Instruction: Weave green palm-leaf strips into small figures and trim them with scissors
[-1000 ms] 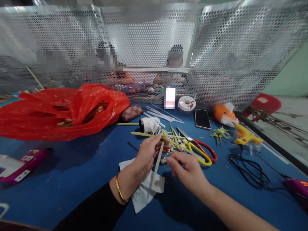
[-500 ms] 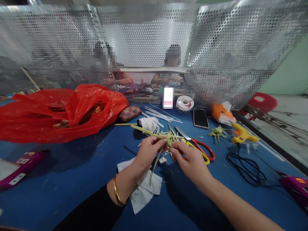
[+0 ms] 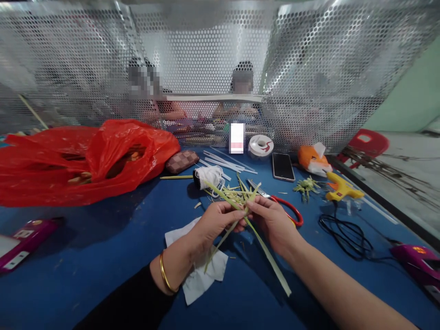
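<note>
Pale green leaf strips (image 3: 268, 257) cross between my two hands, their ends sticking out in several directions. My left hand (image 3: 220, 220) pinches the strips near where they cross, thumb against fingers. Close beside it, my right hand (image 3: 273, 222) also pinches a strip at the crossing, with fingertips nearly touching the left ones. Beyond the hands lies a heap of green strip scraps (image 3: 235, 195). Scissors with red and yellow handles (image 3: 290, 208) rest partly behind my right hand. Under my left wrist is a crumpled white tissue (image 3: 202, 282).
A red plastic bag (image 3: 144, 137) fills the left back. A checkered pouch (image 3: 182, 160), white thread (image 3: 209, 176), a ribbon roll (image 3: 260, 145) and a phone (image 3: 283, 167) stand behind. On the right are a yellow glue gun (image 3: 342, 187), its black cord and a purple power strip (image 3: 417, 259).
The strips have turned in my hands: one long strip now hangs toward me on the right. My right hand has moved closer to the left. The view has shifted slightly.
</note>
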{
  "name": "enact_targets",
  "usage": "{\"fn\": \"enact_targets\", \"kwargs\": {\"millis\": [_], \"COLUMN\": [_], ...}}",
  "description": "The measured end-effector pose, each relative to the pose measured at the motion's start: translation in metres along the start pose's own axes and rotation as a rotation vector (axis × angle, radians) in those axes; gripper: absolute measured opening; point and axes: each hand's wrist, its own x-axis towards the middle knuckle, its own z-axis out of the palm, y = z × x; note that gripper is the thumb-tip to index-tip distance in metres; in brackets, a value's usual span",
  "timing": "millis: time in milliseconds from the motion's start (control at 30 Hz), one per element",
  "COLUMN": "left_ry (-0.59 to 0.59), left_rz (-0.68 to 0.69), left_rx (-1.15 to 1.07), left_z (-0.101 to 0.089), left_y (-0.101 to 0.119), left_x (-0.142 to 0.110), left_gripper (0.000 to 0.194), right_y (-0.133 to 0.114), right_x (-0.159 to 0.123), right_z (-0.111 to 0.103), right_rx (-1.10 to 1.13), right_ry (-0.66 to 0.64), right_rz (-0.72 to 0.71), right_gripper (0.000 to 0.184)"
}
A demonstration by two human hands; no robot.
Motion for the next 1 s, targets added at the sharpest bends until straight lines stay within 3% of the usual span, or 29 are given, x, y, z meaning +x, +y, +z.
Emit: {"fn": "enact_targets", "kwargs": {"millis": [133,333,633,733,867,933,1000], "left_ry": [0.032,0.01,0.025,0.164,0.457,0.405,0.275], "left_rz": [0.031,0.018,0.028,0.179,0.6,0.703,0.677], "left_rx": [0.02,0.02,0.035,0.155,0.412,0.497,0.579], "left_z": [0.002,0.006,0.003,0.002,0.001,0.001,0.001], "left_y": [-0.001,-0.001,-0.009,-0.008,0.0,0.004,0.005], "left_x": [0.001,-0.001,0.005,0.004,-0.006,-0.01,-0.011], "left_gripper": [0.019,0.016,0.032,0.024,0.008,0.015,0.02], "right_y": [0.003,0.002,-0.018,-0.023,-0.026,-0.025,-0.022], "right_x": [0.0,0.0,0.0,-0.002,-0.004,-0.005,-0.007], "right_z": [0.001,0.004,-0.005,-0.008,-0.012,-0.012,-0.01], "right_rx": [-0.12,-0.181,-0.509,-0.588,-0.765,-0.853,-0.913], "right_ry": [0.057,0.097,0.104,0.142,0.138,0.093,0.037], "right_rz": [-0.135,-0.208,-0.458,-0.533,-0.612,-0.639,-0.659], "right_gripper": [0.029,0.026,0.024,0.022,0.023,0.024,0.024]}}
